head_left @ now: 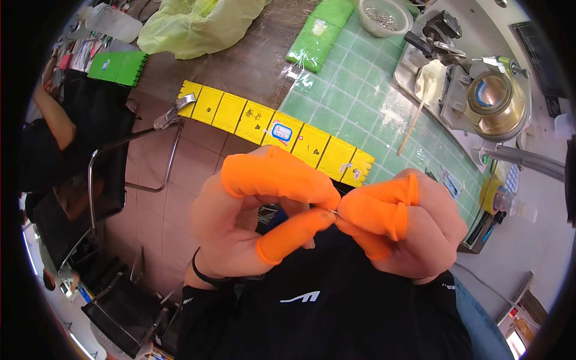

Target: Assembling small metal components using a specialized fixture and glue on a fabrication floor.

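In front of my chest, my two hands meet fingertip to fingertip. Orange finger cots cover several of the fingers. My left hand (273, 180) pinches a tiny shiny metal piece (334, 212) between thumb and forefinger. From the other side, my right hand (414, 219) closes its fingertips on the same piece. Most of it is hidden by the fingers, so its exact kind cannot be made out. Just beyond my hands, a yellow segmented strip (258, 122) with handwritten marks and a blue-edged label lies along the table edge, with a metal clamp (177, 110) at its left end.
The table has a green tiled mat (342, 84). On it lie a green wrapped packet (321, 33), a bowl (384, 18) of small metal pieces and a wooden stick (411, 129). A brass-coloured pot (495, 108) stands right. A pale plastic bag (198, 27) lies far left; a chair (135, 162) stands left.
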A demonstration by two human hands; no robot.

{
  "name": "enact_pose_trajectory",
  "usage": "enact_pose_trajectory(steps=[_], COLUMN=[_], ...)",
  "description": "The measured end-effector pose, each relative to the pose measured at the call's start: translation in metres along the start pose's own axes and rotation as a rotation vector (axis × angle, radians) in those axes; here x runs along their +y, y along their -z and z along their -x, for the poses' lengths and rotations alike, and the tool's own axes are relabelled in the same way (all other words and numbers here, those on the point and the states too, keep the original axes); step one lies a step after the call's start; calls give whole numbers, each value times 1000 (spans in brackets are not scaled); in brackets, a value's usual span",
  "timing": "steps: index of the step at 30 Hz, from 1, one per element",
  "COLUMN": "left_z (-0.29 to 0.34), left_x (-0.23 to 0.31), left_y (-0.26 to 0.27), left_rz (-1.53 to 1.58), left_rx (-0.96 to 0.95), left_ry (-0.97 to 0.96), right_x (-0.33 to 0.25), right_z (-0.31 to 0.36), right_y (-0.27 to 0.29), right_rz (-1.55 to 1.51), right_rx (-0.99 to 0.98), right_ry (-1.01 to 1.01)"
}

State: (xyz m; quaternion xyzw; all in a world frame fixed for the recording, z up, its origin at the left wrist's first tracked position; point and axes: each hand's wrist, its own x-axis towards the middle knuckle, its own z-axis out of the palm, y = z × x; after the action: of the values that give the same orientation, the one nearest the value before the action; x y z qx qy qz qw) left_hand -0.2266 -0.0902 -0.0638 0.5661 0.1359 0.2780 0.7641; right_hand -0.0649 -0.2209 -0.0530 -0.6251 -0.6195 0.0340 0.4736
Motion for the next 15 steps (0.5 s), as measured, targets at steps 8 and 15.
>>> enact_pose_trajectory(steps=[8, 15], left_z=[15, 23], left_x=[-17, -21], left_y=[5, 15], left_rz=[113, 168], left_rx=[98, 68], left_ry=[106, 200], right_x=[9, 6], right_z=[2, 10], right_y=[-20, -20], right_rz=[103, 88], right_rx=[54, -47], right_ry=[77, 111])
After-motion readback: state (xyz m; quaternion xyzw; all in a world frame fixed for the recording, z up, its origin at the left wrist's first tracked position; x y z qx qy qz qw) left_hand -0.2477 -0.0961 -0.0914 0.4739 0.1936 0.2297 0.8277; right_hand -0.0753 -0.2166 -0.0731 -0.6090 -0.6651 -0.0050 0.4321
